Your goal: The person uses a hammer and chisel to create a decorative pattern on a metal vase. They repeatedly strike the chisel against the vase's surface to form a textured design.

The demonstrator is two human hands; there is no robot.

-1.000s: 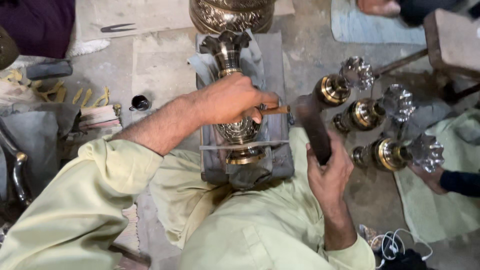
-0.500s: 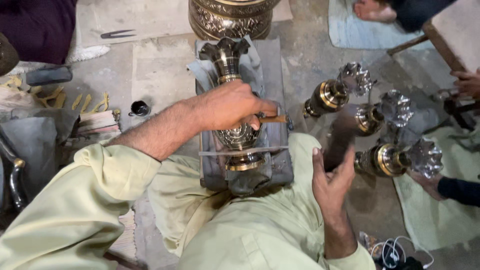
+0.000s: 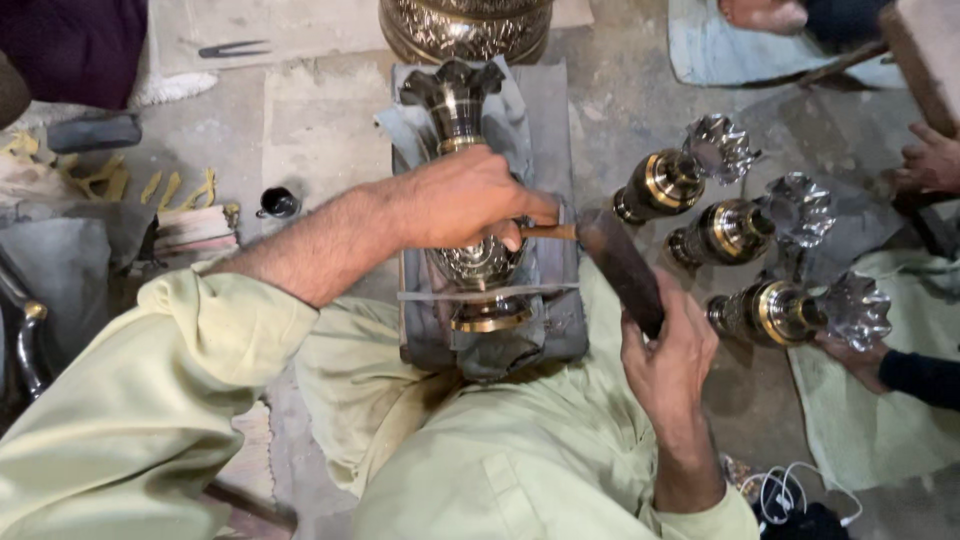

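Note:
A brass vase with a fluted mouth lies on its side on a grey padded block, strapped down by a thin band. My left hand rests on the vase's belly and grips a short chisel that points to the right. My right hand holds a dark wooden mallet, whose head meets the chisel's end.
Three similar brass vases lie to the right. Another person's hands are beside them. A large engraved brass vessel stands at the top. A small dark cup and scissors lie left.
My right hand has swung the mallet from upright down to the left, and its head now meets the chisel's end. My left hand keeps its place on the vase.

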